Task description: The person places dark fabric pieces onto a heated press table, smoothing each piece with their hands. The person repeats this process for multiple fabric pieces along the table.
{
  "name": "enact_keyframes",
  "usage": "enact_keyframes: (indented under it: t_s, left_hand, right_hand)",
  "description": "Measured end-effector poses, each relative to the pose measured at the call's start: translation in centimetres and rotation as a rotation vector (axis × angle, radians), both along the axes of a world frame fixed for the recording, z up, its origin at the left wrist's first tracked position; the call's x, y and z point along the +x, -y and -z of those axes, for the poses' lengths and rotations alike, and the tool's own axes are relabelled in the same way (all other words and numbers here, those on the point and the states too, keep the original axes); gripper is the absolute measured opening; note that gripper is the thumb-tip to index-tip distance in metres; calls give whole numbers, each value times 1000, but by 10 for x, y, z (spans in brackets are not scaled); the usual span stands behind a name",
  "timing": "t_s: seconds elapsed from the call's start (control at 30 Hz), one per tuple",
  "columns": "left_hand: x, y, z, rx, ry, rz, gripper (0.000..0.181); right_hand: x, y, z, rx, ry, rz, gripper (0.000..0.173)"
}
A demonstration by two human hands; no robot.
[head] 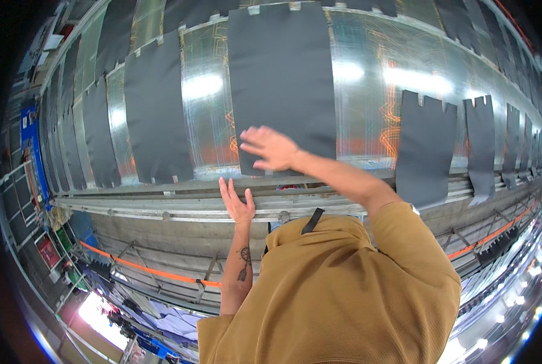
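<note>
My right hand (271, 148) is flat and palm down over the lower part of a dark grey fabric panel (282, 86), its fingers apart and holding nothing. Whether it presses on the cloth or hovers just above, I cannot tell. The panel lies on a long, glossy tabletop (207, 123) marked with orange and blue stains. Small pale tabs (294, 6) show at notches in the panel's far edge. To the left and lower, my left hand (238, 204) rests with spread fingers at the metal rail (193, 212) along the table's near side, also holding nothing.
More dark panels (157, 113) lie in a row to the left. On the right, several panels (425, 150) hang over the near edge and rail. An orange bar (152, 269) on a metal frame runs behind me. A blue machine part (34, 150) stands at the table's left end.
</note>
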State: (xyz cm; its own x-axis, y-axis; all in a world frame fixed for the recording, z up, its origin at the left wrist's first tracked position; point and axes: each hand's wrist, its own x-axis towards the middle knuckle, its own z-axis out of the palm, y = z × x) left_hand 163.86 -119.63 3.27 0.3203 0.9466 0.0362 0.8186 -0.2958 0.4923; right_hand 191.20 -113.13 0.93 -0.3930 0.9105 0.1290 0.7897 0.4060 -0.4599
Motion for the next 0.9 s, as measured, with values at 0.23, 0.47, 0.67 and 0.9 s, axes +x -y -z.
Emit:
enact_keyframes:
  t_s: [0.23,0.47,0.67,0.9]
  left_hand:
    - [4,-3,0,53,17,3,60]
    - [0,0,6,90,7,-13,59]
    - [-2,4,4,84,13,-14,60]
    - [0,5,4,123,18,6,60]
  right_hand:
    - [98,30,-14,10,181,552,71]
    - [54,131,-19,-212,125,35,76]
    - [69,2,5,23,265,670,82]
    - [-17,75,4,5,65,250,73]
